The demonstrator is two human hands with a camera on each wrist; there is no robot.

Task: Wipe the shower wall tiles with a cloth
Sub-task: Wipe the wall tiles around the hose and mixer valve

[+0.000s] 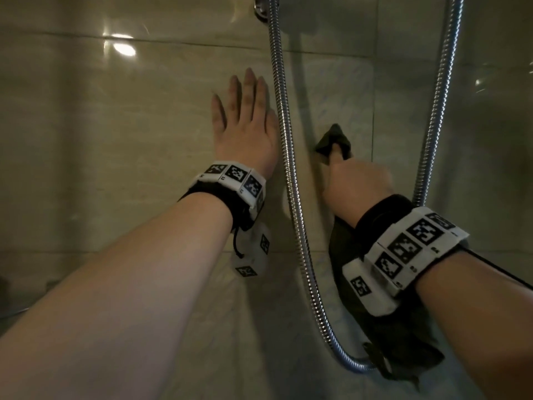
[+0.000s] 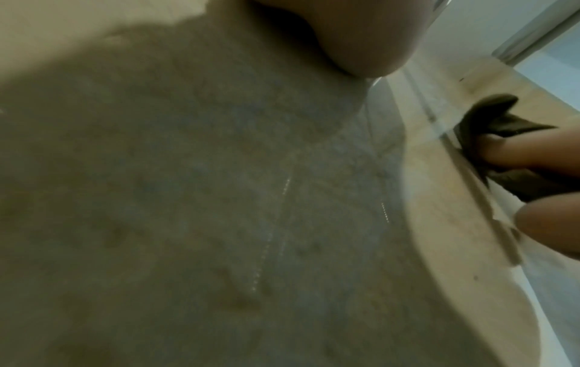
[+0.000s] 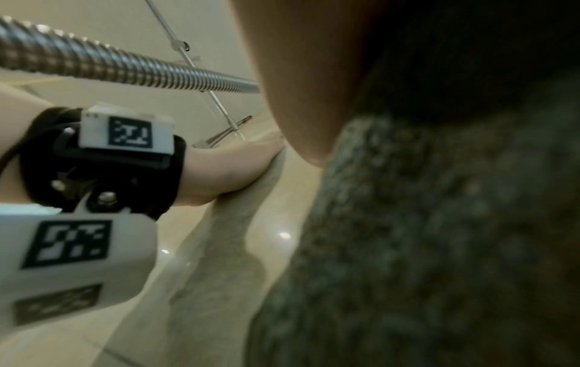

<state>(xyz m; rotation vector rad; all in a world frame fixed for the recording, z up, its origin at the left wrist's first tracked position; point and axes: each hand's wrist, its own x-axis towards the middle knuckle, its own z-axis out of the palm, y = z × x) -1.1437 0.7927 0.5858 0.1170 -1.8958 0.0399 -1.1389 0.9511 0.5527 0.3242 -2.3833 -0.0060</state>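
Observation:
Beige glossy wall tiles fill the head view. My left hand lies flat on the wall with straight fingers, just left of the shower hose. To the hose's right, my right hand grips a dark green cloth and holds it against the tile, index finger stretched onto it. More of the cloth hangs below that wrist. The left wrist view shows the cloth bunched in the right hand's curled fingers. The right wrist view is filled by the cloth, with the left hand on the wall beyond.
The metal hose runs down between my hands, loops at the bottom and rises again at the right. Its chrome fitting sits at the top. A glass panel stands at the far right. A thin rail crosses the wall.

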